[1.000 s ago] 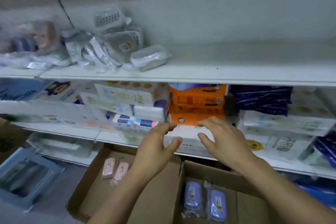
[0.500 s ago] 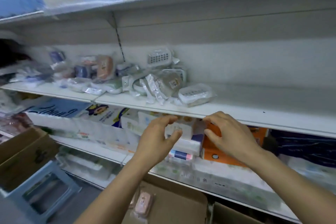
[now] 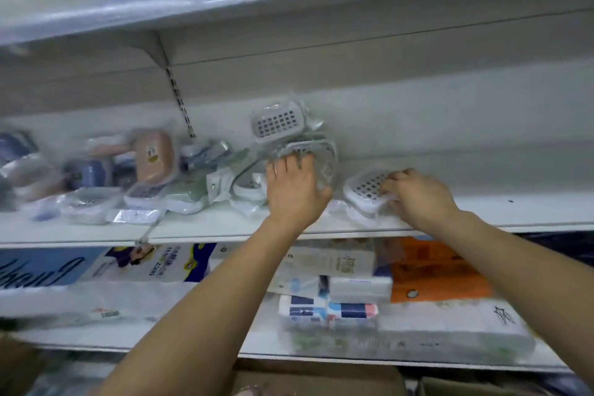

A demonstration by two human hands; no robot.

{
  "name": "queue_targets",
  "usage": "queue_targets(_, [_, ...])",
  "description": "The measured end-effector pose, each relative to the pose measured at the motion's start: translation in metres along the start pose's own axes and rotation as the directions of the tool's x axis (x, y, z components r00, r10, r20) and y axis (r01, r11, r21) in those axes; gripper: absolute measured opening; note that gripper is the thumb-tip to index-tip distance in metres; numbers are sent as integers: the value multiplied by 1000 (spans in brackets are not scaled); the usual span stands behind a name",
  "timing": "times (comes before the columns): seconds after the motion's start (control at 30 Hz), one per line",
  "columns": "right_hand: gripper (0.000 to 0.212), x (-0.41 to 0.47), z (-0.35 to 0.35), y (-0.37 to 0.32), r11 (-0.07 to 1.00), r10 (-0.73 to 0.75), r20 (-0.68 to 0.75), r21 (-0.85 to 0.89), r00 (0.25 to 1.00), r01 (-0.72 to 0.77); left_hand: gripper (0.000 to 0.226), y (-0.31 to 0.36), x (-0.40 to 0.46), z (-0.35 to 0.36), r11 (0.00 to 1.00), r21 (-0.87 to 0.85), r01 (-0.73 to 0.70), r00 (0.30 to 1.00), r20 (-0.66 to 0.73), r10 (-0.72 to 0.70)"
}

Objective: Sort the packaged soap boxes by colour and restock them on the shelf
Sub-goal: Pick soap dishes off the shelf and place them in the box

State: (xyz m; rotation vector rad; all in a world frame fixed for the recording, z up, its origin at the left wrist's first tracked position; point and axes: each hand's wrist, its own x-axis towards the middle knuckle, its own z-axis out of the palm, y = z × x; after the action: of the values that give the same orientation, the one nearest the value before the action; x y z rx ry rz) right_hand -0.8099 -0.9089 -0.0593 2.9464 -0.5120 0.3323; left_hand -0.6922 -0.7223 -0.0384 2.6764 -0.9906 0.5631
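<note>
On shelf (image 3: 225, 228): left hand (image 3: 294, 190) on white boxes (image 3: 308, 157); right hand (image 3: 414, 193) on edge box (image 3: 366, 186).

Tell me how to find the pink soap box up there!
Look at the upper white shelf where both hands are reaching, then go left, past the pile of grey and white packets. The pink soap box stands upright in clear wrap with a small yellow label. Everything beside it is grey, white or purple; it's the only pink one.

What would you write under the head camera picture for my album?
Both hands reach the shelf: left hand on a pile of wrapped soap boxes, right hand gripping a white one.
</note>
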Motion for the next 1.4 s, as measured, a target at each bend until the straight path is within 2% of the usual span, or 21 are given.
queue_targets(0.13, [31, -8, 1, 1, 999, 28, -72, -35, 997, -30, 101, -2, 29, 23, 987, 162, -16, 996, 89, 1])
queue_targets(0.23, [23, -21, 1, 4, 995, 69, -221, 85, 973, -51, 89, -3, 34, 35, 976, 210, -64, 998, 33, 58])
queue_targets(0.3, [20, -31, -1, 3, 964, 171, -298, 249, 939, -96, 79, -2, 34, 38, 976, 201, -82, 997, 19, 80])
queue_targets(0.4, [21, -42, -6, -3, 801, 391, -261, 568, 882, -188, 81, 0, 32, 38, 981, 167, -101, 993, 71, 90])
queue_targets(0.53, [13, -50, -20, -12, 527, 563, -198, 833, 802, -165, 86, -2, 31, 38, 1000, 17, -23, 992, 122, 21])
queue_targets(0.7, [23, -64, -23, -15, 211, 644, 6, 960, 765, -185, 64, 4, 24, 23, 982, -176, 63, 976, 217, -23])
queue_targets(0.8, [28, -75, -21, -14, 54, 626, 135, 975, 768, -215, 66, 14, 11, 5, 943, -276, 184, 951, 291, -100])
queue_targets(0.9, [28, -87, -17, -11, -36, 588, 232, 965, 775, -261, 88, 17, -7, -8, 776, -504, 380, 906, 370, -203])
queue_targets(0.97, [25, -92, -12, -10, -61, 564, 251, 963, 787, -264, 87, 18, -26, -14, 613, -636, 468, 874, 434, -217])
queue_targets(1.07, [16, -101, -3, -11, -198, 509, 324, 946, 797, -258, 68, 20, -63, -20, 168, -796, 582, 810, 549, -205])
queue_targets(1.13, [15, -107, 6, -12, -294, 445, 384, 916, 809, -273, 65, 18, -93, -17, 10, -806, 592, 793, 580, -185])
queue_targets(1.23, [9, -115, 26, -24, -338, 325, 443, 880, 836, -335, 52, 10, -135, -11, -81, -808, 584, 785, 587, -197])
queue_targets(1.27, [13, -118, 31, -32, -355, 283, 473, 860, 834, -367, 57, 7, -149, -9, -101, -804, 587, 775, 593, -218])
queue_targets(1.33, [39, -126, 41, -50, -369, 203, 514, 829, 833, -421, 77, 0, -176, -3, -119, -802, 585, 753, 592, -288])
queue_targets(1.4, [54, -133, 53, -69, -316, 146, 538, 820, 830, -477, 84, -7, -204, 5, -141, -796, 589, 716, 595, -366])
